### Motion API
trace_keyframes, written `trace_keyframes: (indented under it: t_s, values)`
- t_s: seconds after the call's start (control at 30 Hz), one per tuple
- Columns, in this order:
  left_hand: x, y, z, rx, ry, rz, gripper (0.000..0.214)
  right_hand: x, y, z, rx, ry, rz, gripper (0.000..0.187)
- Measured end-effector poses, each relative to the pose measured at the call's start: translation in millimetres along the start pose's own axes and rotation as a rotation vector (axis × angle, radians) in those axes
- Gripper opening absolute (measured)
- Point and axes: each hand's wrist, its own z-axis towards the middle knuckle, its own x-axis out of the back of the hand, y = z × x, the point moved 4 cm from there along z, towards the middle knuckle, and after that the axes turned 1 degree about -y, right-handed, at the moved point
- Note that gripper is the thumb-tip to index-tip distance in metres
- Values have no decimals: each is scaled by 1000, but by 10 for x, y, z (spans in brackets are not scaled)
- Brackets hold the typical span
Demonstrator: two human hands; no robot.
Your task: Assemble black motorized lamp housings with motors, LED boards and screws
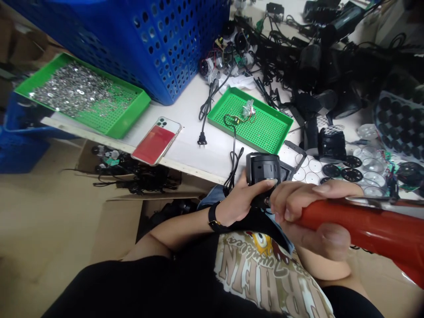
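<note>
My left hand (240,198), with a black watch strap at its wrist, wraps round a black cylindrical housing (263,167) at the table's front edge. My right hand (311,212) is closed round an orange-red power screwdriver (371,225) with a metal lever along its side. The screwdriver lies almost level, and its tip end points at the lower side of the housing. Fingers hide the tip, so I cannot tell whether it touches a screw. Behind the housing, a green perforated tray (218,115) holds a small clear part (248,108) with wires.
A large blue crate (172,57) stands at the back left. Left of it, a green tray (122,119) holds many small metal pieces. A red-backed phone (155,142) lies near the edge, beside a plug (202,139). Black housings (331,143), cables and discs (351,175) crowd the right.
</note>
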Motion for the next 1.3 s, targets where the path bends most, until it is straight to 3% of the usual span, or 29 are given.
trace_keyframes:
  t_s: [0.1, 0.23, 0.4, 0.57, 0.8, 0.93, 1.03, 1.17, 1.3]
  values:
    - [14, -18, -6, 30, -23, -18, 54, -24, -159, 39, 126, -54, 66, 35]
    - [53, -39, -6, 5, -44, -31, 54, 170, -277, 148, -9, 77, 45, 32]
    - [20, -82, -67, 17, -105, 24, 54, 203, -217, 302, 122, 188, 51, 23]
    - [-16, -86, -101, -8, -136, 137, 53, 21, -34, 352, 230, 189, -20, 16]
    - [19, -131, -86, 64, -100, 93, 57, 169, -183, 279, 164, 149, -68, 23]
    - [-32, -94, -85, 27, -187, 132, 49, 167, -134, 287, 201, 167, -60, 14]
    - [-79, -78, -87, 24, -256, 144, 43, 122, -84, 325, 223, 165, -31, 17]
    - [-97, -80, -106, 44, -267, 156, 42, 116, -100, 316, 256, 117, 8, 13]
    - [-71, -104, -133, 38, -273, 209, 44, 192, -138, 184, 164, 106, -44, 19]
